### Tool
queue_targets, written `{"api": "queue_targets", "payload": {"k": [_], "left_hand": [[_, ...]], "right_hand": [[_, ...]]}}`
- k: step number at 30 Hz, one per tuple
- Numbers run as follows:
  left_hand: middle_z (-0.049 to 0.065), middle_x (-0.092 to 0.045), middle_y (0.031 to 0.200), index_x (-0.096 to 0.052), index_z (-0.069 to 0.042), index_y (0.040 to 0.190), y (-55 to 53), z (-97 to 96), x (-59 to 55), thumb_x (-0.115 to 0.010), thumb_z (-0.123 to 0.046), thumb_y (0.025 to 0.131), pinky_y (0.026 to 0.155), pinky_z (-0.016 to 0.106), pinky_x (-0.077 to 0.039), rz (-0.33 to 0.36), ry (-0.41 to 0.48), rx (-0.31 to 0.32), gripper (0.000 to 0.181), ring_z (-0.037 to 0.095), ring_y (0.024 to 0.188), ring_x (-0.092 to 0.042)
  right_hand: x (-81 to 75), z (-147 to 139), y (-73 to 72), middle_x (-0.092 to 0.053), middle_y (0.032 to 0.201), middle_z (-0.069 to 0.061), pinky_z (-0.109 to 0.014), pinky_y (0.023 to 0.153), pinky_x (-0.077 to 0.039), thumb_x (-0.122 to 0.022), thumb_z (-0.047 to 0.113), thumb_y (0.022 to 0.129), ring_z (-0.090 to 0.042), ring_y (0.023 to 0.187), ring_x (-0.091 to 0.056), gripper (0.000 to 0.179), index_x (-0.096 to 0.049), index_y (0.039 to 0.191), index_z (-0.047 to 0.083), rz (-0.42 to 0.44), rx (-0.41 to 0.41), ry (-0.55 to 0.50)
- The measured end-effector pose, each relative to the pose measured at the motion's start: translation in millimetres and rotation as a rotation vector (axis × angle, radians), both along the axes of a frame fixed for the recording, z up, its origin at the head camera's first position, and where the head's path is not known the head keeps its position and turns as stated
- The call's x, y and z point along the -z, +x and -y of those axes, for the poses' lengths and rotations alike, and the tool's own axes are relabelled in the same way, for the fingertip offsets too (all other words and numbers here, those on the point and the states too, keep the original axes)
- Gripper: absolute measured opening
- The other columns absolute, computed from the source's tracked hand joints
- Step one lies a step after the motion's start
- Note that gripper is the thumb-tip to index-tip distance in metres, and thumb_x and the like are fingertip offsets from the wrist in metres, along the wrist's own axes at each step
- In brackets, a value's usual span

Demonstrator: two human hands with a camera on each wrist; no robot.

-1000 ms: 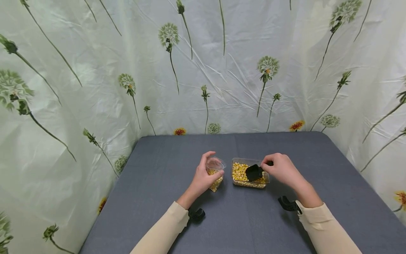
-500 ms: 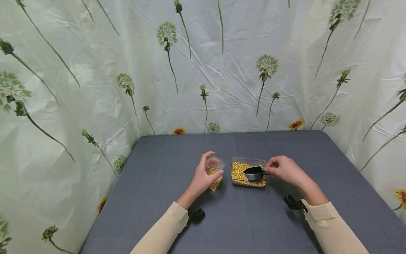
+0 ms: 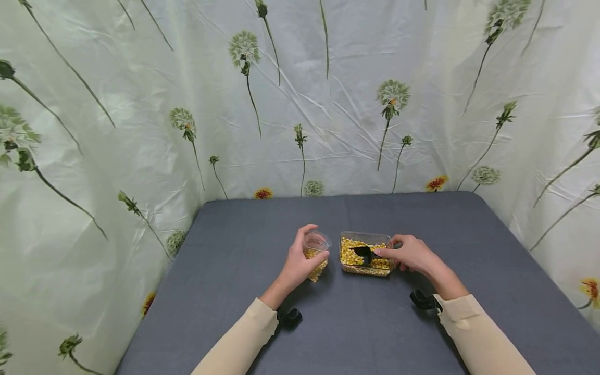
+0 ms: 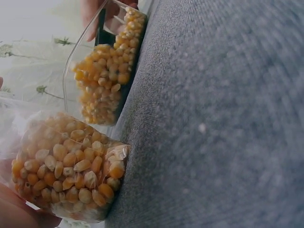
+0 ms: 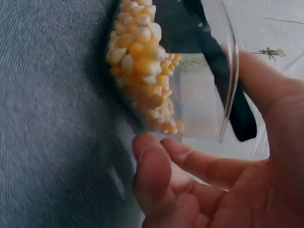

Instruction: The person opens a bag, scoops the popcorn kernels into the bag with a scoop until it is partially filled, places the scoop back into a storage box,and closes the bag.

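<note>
A clear plastic bag (image 4: 71,166) of corn kernels stands on the table, its mouth open at the top. My left hand (image 3: 300,260) grips it from the left, thumb at the near side and fingers round the far side. Just right of it sits a clear rectangular container (image 3: 363,234) with more kernels. A black scoop (image 3: 364,254) lies low among those kernels, handle pointing right over the rim. At the container's right end, my right hand (image 3: 417,255) has its thumb along the scoop's handle; its other fingers curl just outside the end wall.
The dark grey table (image 3: 262,224) reaches back to a hanging white cloth (image 3: 347,104) printed with dandelions. Black wrist mounts (image 3: 290,317) jut inward from both beige sleeves (image 3: 483,333), low above the tabletop.
My right hand has shifted from the handle's end to the container's right end, with its thumb farther along the handle. The scoop now sits lower in the kernels. My left hand keeps its grip.
</note>
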State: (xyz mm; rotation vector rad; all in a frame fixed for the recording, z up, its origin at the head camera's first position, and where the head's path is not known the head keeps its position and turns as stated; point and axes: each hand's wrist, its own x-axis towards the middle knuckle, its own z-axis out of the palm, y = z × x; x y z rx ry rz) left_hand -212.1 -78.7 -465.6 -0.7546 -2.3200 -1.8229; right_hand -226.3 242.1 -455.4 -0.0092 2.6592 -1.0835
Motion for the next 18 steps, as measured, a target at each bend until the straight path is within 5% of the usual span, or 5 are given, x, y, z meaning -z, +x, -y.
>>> {"api": "queue_targets", "payload": {"k": [5, 9, 13, 18], "left_hand": [[0.014, -0.063, 0.121, -0.036, -0.015, 0.148, -0.3, 3.2, -0.7, -0.071, -0.012, 0.096, 0.092, 0.051, -0.047, 0.009, -0.021, 0.001, 0.062, 0.021, 0.104, -0.065], [0.012, -0.063, 0.120, -0.036, -0.017, 0.147, -0.4, 2.0, 0.0, -0.071, -0.012, 0.096, 0.092, 0.049, -0.046, 0.018, -0.031, -0.015, 0.062, 0.020, 0.104, -0.065], [0.011, -0.063, 0.120, -0.036, -0.017, 0.147, -1.2, 1.3, 0.3, -0.071, -0.012, 0.096, 0.092, 0.050, -0.046, 0.016, -0.027, -0.019, 0.062, 0.020, 0.104, -0.065], [0.012, -0.063, 0.119, -0.037, -0.017, 0.147, -1.9, 2.2, 1.1, -0.071, -0.010, 0.095, 0.092, 0.055, -0.046, 0.011, -0.010, -0.013, 0.062, 0.022, 0.104, -0.065]], "right_hand": [[1.5, 6.8, 0.1, -0.061, 0.067, -0.005, -0.036, 0.052, -0.044, -0.071, 0.071, 0.079, -0.019, 0.054, -0.052, 0.065, -0.067, 0.089, 0.007, 0.031, 0.030, 0.002], [-3.3, 2.0, 2.6, -0.052, 0.055, -0.001, -0.034, 0.050, -0.041, -0.068, 0.061, 0.089, -0.015, 0.046, -0.042, 0.057, -0.061, 0.064, 0.010, -0.010, -0.039, -0.014], [-9.4, -6.6, 4.5, -0.051, 0.056, -0.001, -0.034, 0.050, -0.040, -0.062, 0.044, 0.100, -0.014, 0.046, -0.041, 0.051, -0.061, 0.067, 0.005, -0.036, -0.129, -0.076], [-14.4, -16.5, 6.9, -0.055, 0.066, -0.004, -0.033, 0.051, -0.042, -0.053, 0.029, 0.107, -0.015, 0.053, -0.046, 0.041, -0.062, 0.081, -0.003, 0.033, -0.187, -0.195]]}}
